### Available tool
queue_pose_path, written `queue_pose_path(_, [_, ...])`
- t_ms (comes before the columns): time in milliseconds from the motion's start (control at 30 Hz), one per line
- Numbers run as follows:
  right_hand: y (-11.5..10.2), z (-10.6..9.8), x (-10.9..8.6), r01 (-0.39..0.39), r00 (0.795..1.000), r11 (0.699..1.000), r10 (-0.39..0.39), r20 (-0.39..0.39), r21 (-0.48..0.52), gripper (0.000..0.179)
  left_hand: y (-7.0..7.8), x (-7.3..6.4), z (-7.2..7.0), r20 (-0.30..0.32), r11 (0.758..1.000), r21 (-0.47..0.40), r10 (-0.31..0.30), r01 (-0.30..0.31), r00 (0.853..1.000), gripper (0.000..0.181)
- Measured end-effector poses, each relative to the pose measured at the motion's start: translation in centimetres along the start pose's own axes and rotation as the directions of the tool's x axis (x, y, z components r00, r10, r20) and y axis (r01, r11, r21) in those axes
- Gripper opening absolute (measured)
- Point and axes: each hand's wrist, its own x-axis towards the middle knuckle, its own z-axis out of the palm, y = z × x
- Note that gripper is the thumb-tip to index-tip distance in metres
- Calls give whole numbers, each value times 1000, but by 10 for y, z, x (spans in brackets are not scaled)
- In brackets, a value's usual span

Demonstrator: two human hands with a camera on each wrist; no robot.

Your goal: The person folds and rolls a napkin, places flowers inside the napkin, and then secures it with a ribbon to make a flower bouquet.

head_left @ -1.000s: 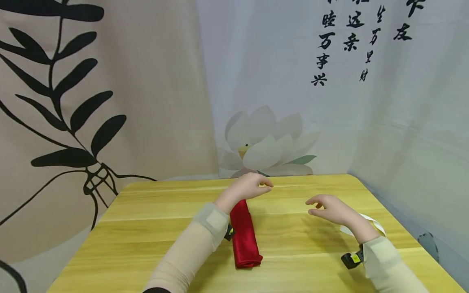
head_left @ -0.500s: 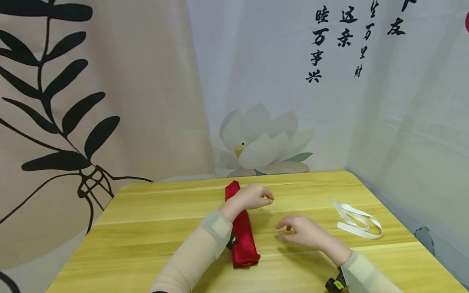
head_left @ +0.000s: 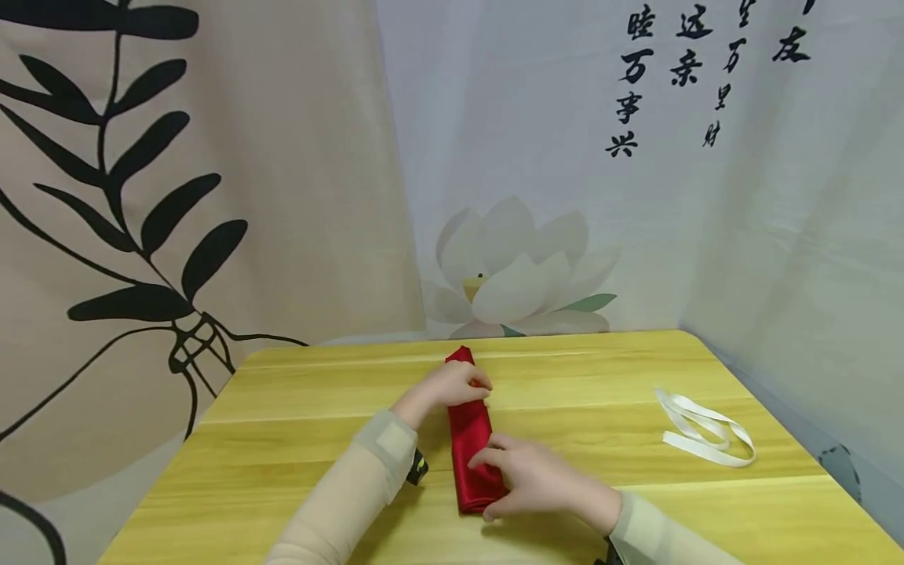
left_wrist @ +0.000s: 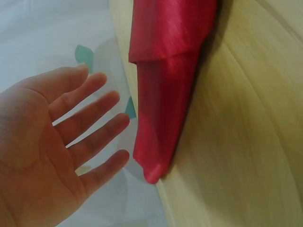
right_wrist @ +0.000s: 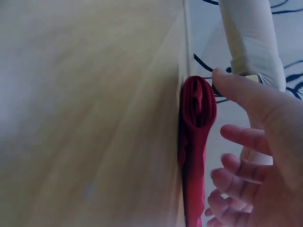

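Observation:
A rolled-up red satin cloth (head_left: 469,435) lies lengthwise on the wooden table, its layered end (right_wrist: 196,101) showing in the right wrist view. My left hand (head_left: 452,383) is over its far part, and in the left wrist view that hand (left_wrist: 52,146) has fingers spread and apart from the tapered end of the cloth (left_wrist: 163,104). Over the near end is my right hand (head_left: 540,475), thumb and fingers parted. Seen from the right wrist, this hand (right_wrist: 270,142) has loosely bent fingers right beside the roll, with nothing held.
A looped white ribbon (head_left: 706,431) lies on the right side of the table (head_left: 318,439). Behind the table's far edge hangs a printed curtain (head_left: 318,196) with leaves, a lotus and writing. My left sleeve (right_wrist: 251,42) appears in the right wrist view.
My right hand has moved left from near the ribbon to the near end of the cloth, uncovering the ribbon. My left hand has come lower and back over the cloth's far part.

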Motion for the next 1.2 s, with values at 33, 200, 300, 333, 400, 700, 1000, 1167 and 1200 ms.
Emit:
queue_pose_path(33, [-1, 1, 1, 3, 1000, 1000, -3, 9, -14, 52, -1, -1, 0, 2, 1000, -3, -8, 8, 1000, 20])
queue_pose_path(200, [-3, 5, 6, 20, 998, 997, -16, 61, -74, 46, -5, -3, 1, 3, 1000, -16, -23, 23, 1000, 19])
queue_pose_path(300, [-5, 7, 9, 28, 997, 995, -20, 79, -96, 45, -4, -3, 1, 12, 999, -22, -29, 29, 999, 20])
queue_pose_path(333, [-5, 7, 9, 28, 996, 994, -19, 82, -106, 45, -4, -4, 1, 18, 999, -21, -32, 32, 999, 20])
queue_pose_path(400, [-6, 7, 10, 31, 996, 991, -20, 85, -131, 43, -4, -4, 2, 32, 999, -12, -36, 37, 999, 21])
queue_pose_path(700, [-2, 8, 13, 56, 994, 984, -38, 105, -170, 32, -3, -6, 4, 57, 999, -14, -48, 49, 997, 22])
queue_pose_path(1000, [1, 5, 11, 54, 994, 995, -45, 101, -87, 31, -2, -3, 2, 52, 999, -7, -40, 40, 998, 21])
queue_pose_path(1167, [13, -16, 3, 13, 998, 999, -16, 58, 46, 23, 4, 1, -3, 48, 1000, -4, -29, 30, 998, 21])
queue_pose_path(1200, [17, -23, 1, 8, 999, 999, -10, 45, 47, 21, 5, 3, -4, 49, 1000, 0, -25, 25, 999, 22])
